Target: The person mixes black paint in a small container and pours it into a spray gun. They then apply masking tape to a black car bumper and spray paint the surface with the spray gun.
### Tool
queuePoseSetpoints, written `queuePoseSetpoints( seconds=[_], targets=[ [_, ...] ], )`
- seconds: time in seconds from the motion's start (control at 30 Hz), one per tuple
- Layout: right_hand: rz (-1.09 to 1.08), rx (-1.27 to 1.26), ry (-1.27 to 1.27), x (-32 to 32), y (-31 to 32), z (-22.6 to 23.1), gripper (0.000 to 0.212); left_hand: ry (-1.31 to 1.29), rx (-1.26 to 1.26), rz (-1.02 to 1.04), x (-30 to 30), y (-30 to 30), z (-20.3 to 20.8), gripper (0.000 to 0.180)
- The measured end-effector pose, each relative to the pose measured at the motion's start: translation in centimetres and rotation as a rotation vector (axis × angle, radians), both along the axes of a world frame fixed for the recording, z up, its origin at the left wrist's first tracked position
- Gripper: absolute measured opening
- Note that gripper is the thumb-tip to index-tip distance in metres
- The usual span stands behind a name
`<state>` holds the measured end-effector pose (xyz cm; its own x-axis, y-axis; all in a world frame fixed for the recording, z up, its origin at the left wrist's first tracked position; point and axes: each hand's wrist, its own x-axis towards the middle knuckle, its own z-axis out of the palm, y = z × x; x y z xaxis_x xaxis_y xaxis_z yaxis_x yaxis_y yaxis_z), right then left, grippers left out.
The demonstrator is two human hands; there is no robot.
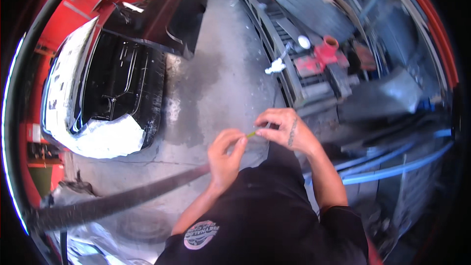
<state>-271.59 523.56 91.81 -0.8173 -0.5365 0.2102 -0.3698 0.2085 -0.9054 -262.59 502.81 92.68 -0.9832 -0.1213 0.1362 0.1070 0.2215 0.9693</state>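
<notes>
Pinch grip of left hand (225,156) and right hand (285,129), both together on a slim yellow-green strip (251,134)

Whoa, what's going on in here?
A person in a dark shirt is handling a thin yellow-green strip in front of their body. The left hand pinches one end, and the right hand is at the other; its exact grip is hard to see. Off to the left is a big black panel with shiny pale sheeting along its near edge. On the right, a red metal thing sits among lots of clutter. Neither hand touches those.
</notes>
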Motion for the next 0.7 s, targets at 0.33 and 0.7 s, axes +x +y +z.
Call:
queuePoseSetpoints(
  seconds=[0.33, 0.7],
  targets=[
    [0.081, -0.408, -0.611, -19.2, 1.3, -4.2, 0.036, -0.21, 0.795, 0.308, -18.3, 3.4, 0.3, 0.021],
    [-0.097, -0.652, -0.733, -30.3, 2.2, -3.5, 0.029, -0.213, 0.749, 0.151, -31.7, 5.6, -0.9, 0.026]
  ],
)
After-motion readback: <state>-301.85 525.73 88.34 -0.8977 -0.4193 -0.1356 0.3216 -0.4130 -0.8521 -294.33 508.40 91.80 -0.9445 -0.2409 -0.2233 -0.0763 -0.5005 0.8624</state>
